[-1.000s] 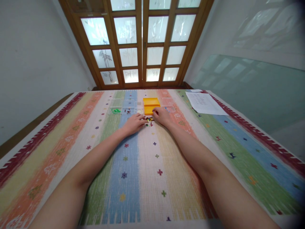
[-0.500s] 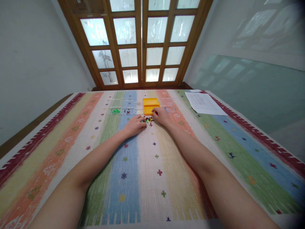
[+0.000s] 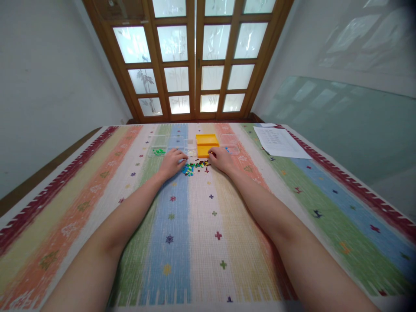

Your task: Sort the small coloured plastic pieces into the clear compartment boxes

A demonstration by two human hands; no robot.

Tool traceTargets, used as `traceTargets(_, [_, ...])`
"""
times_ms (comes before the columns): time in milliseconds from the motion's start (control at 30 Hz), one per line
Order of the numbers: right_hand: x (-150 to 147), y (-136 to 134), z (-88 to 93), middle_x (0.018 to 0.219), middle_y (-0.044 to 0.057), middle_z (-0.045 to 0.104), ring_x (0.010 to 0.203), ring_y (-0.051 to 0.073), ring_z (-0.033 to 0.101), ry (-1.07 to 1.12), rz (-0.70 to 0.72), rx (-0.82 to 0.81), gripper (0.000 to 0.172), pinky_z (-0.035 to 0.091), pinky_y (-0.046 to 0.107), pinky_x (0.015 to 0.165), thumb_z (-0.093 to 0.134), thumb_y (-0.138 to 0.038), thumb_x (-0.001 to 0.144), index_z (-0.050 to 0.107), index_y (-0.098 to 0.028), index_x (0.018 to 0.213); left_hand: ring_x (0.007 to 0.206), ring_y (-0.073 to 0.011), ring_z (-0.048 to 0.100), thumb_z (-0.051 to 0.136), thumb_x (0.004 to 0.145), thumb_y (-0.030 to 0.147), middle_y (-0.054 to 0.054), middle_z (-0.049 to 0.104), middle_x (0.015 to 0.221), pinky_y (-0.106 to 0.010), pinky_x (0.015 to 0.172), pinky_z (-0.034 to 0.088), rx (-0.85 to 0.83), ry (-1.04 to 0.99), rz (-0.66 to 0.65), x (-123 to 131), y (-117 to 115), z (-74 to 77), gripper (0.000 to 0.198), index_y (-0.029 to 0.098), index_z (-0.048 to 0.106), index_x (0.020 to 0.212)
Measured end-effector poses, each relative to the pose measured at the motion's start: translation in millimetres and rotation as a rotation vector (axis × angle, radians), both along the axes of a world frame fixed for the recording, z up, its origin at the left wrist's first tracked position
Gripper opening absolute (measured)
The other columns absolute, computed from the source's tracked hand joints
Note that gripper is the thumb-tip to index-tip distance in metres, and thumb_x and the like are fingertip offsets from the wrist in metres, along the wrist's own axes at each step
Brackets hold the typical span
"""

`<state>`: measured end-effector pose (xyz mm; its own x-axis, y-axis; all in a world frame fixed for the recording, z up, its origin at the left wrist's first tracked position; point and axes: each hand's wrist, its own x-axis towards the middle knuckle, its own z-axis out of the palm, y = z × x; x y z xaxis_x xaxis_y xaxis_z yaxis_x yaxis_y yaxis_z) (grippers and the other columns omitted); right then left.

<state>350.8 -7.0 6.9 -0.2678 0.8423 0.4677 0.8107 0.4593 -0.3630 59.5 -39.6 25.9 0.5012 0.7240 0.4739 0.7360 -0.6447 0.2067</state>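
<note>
A loose pile of small beads (image 3: 192, 168), green, blue, yellow and dark, lies on the striped tablecloth between my hands. My left hand (image 3: 171, 164) is at the pile's left edge, over the near side of a clear box. Its fingers are curled, and anything in them is too small to make out. My right hand (image 3: 222, 159) rests at the pile's right, by the front corner of an open yellow box (image 3: 207, 140). Thumb and fingertips are pinched together there; what they hold cannot be made out.
A clear box with green beads (image 3: 159, 152) stands left of my left hand. Another clear box (image 3: 232, 150), holding a few blue beads, sits behind my right hand. Printed paper (image 3: 281, 142) lies at the far right. Wooden glass-paned doors (image 3: 195, 65) stand beyond the table.
My left hand has moved left and slightly away from me, uncovering more of the bead pile. My right hand has stayed nearly in place by the yellow box.
</note>
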Motion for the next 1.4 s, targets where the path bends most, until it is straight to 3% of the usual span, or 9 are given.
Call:
traceTargets(300, [-0.1,1.1,-2.1,0.099,0.008,0.076,0.088,0.022,0.064,0.008,0.020,-0.020,0.023,0.043,0.031,0.078,0.054,-0.022,0.095,0.076,-0.020,0.103,0.101,-0.0268,0.063,0.056,0.096,0.030,-0.009,0.075,0.105,-0.040,0.096,0.045,-0.039,-0.205,0.461,-62.3,29.8,-3.9,0.025,0.020,0.077,0.107])
traceTargets(700, [0.1,2.6,-5.4,0.099,0.008,0.077,0.090,0.023,0.066,-0.002,0.034,-0.028,0.022,0.044,0.031,0.079,0.056,-0.022,0.095,0.076,-0.020,0.104,0.091,-0.0254,0.063,0.055,0.094,0.034,-0.008,0.075,0.098,-0.037,0.085,0.046,-0.067,-0.215,0.675,-97.2,40.8,-15.3,0.031,0.021,0.078,0.110])
traceTargets(1100, [-3.0,1.4,-2.4,0.106,0.009,0.075,0.102,0.024,0.064,-0.084,0.196,-0.007,0.021,0.045,0.033,0.089,0.056,-0.022,0.099,0.076,-0.021,0.106,0.096,-0.0273,0.061,0.055,0.094,0.032,-0.010,0.074,0.099,-0.040,0.091,0.046,-0.037,-0.147,0.616,-85.0,39.4,-18.7,0.026,0.021,0.077,0.100])
traceTargets(1400, [-15.9,-6.2,-1.0,0.102,0.011,0.073,0.100,0.025,0.062,-0.192,0.261,0.033,0.020,0.043,0.034,0.089,0.056,-0.024,0.101,0.076,-0.021,0.103,0.106,-0.0282,0.060,0.054,0.097,0.030,-0.011,0.072,0.106,-0.043,0.100,0.045,-0.030,-0.089,0.337,-48.6,24.2,-9.7,0.026,0.021,0.078,0.104])
